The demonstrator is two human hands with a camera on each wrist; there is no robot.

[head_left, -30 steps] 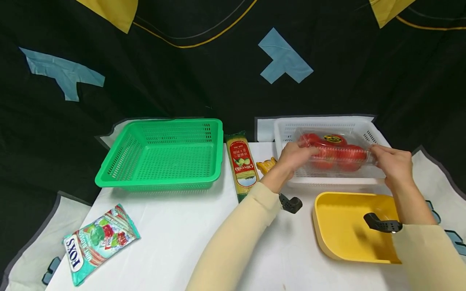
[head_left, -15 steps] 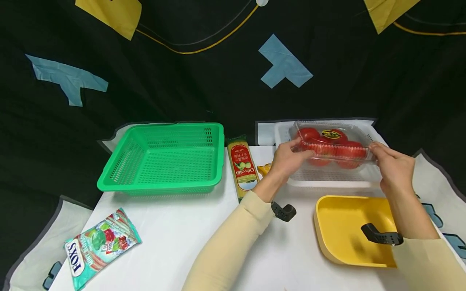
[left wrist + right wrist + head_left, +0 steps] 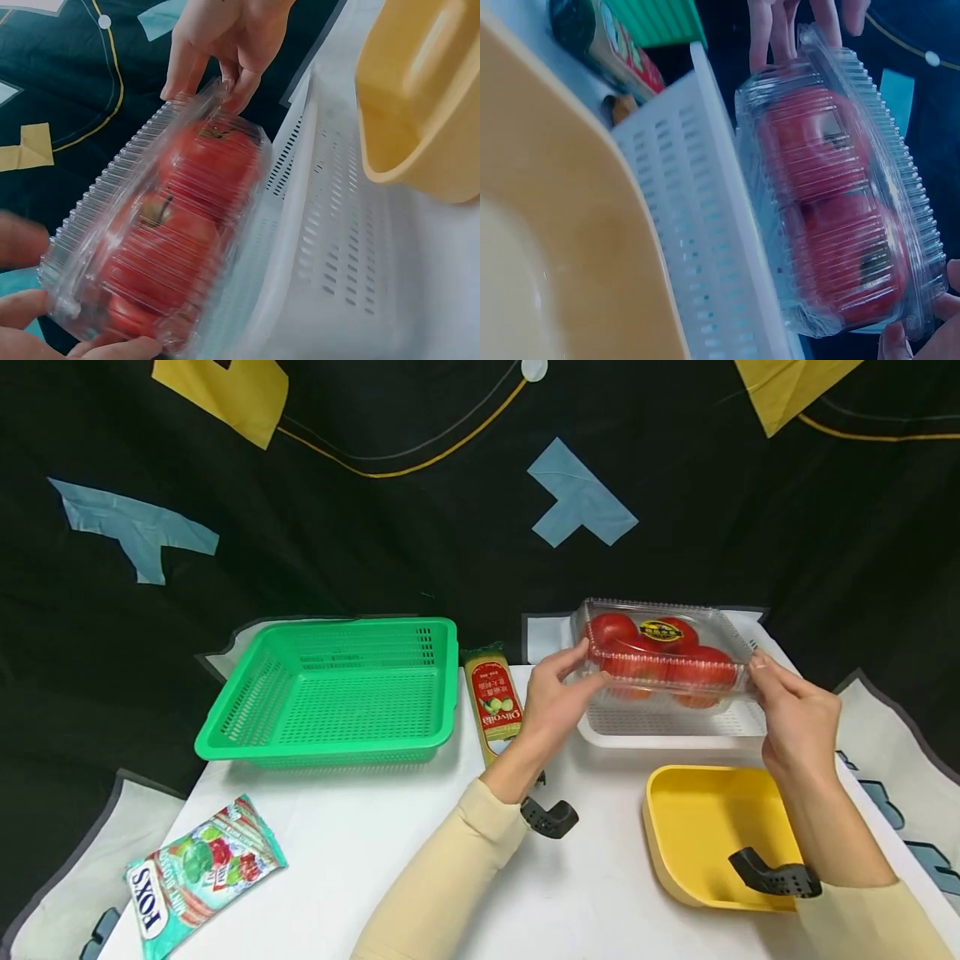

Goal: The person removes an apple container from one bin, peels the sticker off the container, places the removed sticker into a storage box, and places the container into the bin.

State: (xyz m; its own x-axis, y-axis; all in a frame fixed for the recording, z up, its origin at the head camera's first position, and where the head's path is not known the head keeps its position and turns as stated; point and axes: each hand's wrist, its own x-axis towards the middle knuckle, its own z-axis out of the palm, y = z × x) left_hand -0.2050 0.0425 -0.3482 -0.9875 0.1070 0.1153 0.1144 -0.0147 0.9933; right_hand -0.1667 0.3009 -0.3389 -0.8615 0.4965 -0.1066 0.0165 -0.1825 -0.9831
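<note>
Held up by both hands, a clear plastic clamshell box (image 3: 667,647) of several red tomatoes (image 3: 169,240) hangs over the white basket (image 3: 675,742). My left hand (image 3: 553,700) grips its left end, the thumb at the near corner. At the opposite end my right hand (image 3: 798,714) pinches the edge. A black and yellow oval label (image 3: 660,631) shows on the lid. The left end of the box reaches past the basket's left side in the head view. Fingers (image 3: 780,30) of the left hand curve at the far end of the box in the right wrist view.
A yellow bin (image 3: 712,835) stands in front of the white basket, under my right forearm. Left of it lies a pasta pack (image 3: 495,702), partly behind my left wrist. Further left are a green basket (image 3: 360,710) and a Fox's candy bag (image 3: 206,877).
Both hands have lifted the clamshell box of tomatoes up from inside the white basket and shifted it left. The yellow snack-like piece by the pasta pack is now hidden behind my left hand.
</note>
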